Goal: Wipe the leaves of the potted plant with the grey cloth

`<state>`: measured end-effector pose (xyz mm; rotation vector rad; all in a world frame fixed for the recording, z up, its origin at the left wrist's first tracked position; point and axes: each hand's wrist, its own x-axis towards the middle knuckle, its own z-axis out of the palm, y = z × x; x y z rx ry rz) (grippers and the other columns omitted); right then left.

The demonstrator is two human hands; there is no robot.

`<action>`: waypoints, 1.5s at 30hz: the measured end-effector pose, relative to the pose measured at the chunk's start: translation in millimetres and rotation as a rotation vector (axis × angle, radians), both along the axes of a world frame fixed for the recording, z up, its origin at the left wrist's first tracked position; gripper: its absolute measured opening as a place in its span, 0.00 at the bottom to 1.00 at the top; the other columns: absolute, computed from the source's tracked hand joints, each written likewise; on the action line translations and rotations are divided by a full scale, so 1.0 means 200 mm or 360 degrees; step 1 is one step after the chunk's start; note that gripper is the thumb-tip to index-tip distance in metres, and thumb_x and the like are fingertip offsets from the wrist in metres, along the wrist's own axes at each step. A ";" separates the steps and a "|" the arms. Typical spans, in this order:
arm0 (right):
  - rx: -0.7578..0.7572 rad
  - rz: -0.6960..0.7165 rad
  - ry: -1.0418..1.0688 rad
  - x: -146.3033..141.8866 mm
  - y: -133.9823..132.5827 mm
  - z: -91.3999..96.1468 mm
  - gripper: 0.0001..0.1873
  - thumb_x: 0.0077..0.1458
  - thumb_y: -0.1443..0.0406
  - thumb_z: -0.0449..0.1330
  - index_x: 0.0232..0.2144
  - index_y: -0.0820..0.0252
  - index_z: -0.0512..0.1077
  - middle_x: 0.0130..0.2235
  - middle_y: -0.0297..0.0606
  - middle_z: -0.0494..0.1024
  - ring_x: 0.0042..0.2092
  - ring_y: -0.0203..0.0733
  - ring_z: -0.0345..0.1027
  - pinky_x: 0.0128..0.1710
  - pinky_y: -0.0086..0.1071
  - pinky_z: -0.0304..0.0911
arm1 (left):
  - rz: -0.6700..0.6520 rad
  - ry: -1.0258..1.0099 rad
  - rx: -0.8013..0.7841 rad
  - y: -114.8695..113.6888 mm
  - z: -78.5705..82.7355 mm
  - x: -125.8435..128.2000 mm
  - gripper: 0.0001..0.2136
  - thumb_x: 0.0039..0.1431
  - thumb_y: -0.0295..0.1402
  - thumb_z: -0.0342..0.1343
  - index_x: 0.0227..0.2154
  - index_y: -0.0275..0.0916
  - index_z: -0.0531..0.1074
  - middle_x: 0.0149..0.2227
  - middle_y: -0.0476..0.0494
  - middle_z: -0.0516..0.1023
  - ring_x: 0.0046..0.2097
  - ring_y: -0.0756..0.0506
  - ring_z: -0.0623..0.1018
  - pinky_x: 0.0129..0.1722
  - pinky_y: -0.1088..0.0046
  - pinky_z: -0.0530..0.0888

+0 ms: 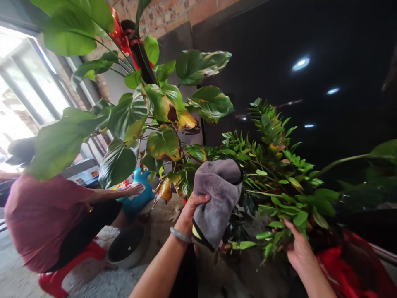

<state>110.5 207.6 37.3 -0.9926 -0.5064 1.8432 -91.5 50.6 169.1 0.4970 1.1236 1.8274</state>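
Observation:
My left hand (190, 215) is closed on a grey cloth (218, 194) with a black and yellow edge, held up in front of the plants. A pale bangle sits on that wrist. My right hand (297, 246) reaches into the low plant with small glossy leaves (273, 165); its fingers are buried among the stems, closed round some of them. A tall plant with big green and yellowing leaves (155, 120) stands to the left of the cloth.
A person in a red top (40, 219) crouches on a red stool (58, 277) at the left, one hand on a blue object (139, 198). A dark round pot (127, 246) stands on the floor. Red wrapping (350, 265) lies at lower right. A dark wall is behind.

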 end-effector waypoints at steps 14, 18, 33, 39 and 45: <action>0.0048 -0.0006 0.0023 0.00 0.02 -0.03 0.19 0.24 0.65 0.69 0.27 0.55 0.73 0.21 0.25 0.78 0.17 0.39 0.66 0.20 0.34 0.65 | -0.0133 0.0170 -0.0008 -0.07 -0.09 -0.06 0.16 0.27 0.29 0.66 0.27 0.34 0.77 0.23 0.48 0.77 0.28 0.45 0.76 0.37 0.68 0.72; 0.0075 -0.0012 0.0011 -0.01 0.02 -0.04 0.18 0.25 0.64 0.68 0.27 0.54 0.72 0.21 0.26 0.77 0.24 0.46 0.73 0.22 0.35 0.67 | 0.0067 0.0253 -0.0138 0.00 -0.12 -0.07 0.16 0.26 0.28 0.65 0.25 0.34 0.76 0.22 0.49 0.77 0.26 0.47 0.74 0.31 0.71 0.70; 0.0068 0.0028 -0.0025 -0.01 0.02 -0.05 0.19 0.25 0.65 0.68 0.27 0.54 0.73 0.22 0.26 0.78 0.24 0.47 0.73 0.21 0.36 0.67 | 0.0018 0.0328 -0.0091 -0.01 -0.11 -0.08 0.17 0.25 0.28 0.66 0.26 0.35 0.77 0.23 0.50 0.77 0.27 0.48 0.73 0.31 0.72 0.69; 0.0026 0.0042 -0.0081 0.00 0.02 -0.05 0.20 0.25 0.63 0.69 0.28 0.55 0.74 0.24 0.27 0.79 0.25 0.44 0.73 0.21 0.33 0.66 | -0.0444 0.0417 -0.0476 -0.12 -0.24 0.03 0.18 0.21 0.22 0.66 0.26 0.33 0.78 0.22 0.52 0.76 0.26 0.50 0.70 0.27 0.77 0.66; 0.0049 0.0027 -0.0004 0.00 0.01 -0.01 0.19 0.24 0.66 0.68 0.27 0.54 0.73 0.21 0.25 0.77 0.26 0.48 0.75 0.21 0.35 0.67 | -0.0178 0.0376 -0.0020 -0.10 -0.03 -0.04 0.18 0.25 0.30 0.68 0.27 0.33 0.78 0.24 0.47 0.77 0.30 0.45 0.74 0.37 0.70 0.71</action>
